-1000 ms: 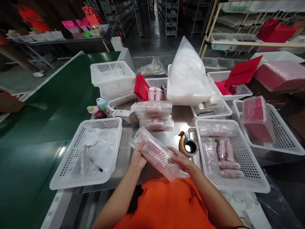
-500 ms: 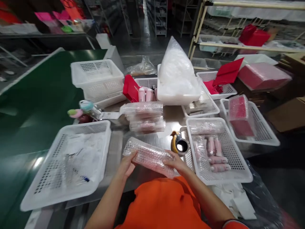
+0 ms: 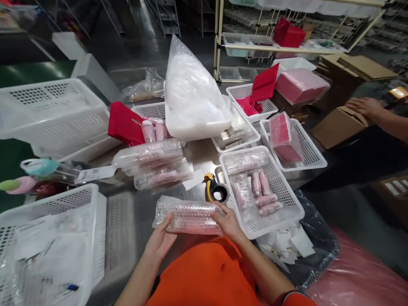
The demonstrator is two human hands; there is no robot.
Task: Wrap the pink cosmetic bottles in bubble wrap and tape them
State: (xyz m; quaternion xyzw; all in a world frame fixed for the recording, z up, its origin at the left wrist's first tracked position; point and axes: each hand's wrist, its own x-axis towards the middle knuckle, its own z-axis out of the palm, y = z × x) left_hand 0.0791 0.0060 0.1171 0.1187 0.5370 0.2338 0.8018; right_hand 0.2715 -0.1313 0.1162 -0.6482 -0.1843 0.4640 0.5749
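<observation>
Between both hands (image 3: 191,231), bubble-wrapped roll (image 3: 188,216) now level, view swung right

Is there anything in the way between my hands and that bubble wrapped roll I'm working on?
Nothing visible. The left hand and the right hand both rest directly on the bubble-wrapped roll, one at each end, fingers on the wrap. The tape dispenser sits just behind the roll, apart from either grip.

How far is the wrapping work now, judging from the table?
Done: two bubble-wrapped bundles lie stacked on the table. In hand: the left hand and right hand hold another bubble-wrap roll. Left: bare pink bottles in the basket and more behind.
</observation>
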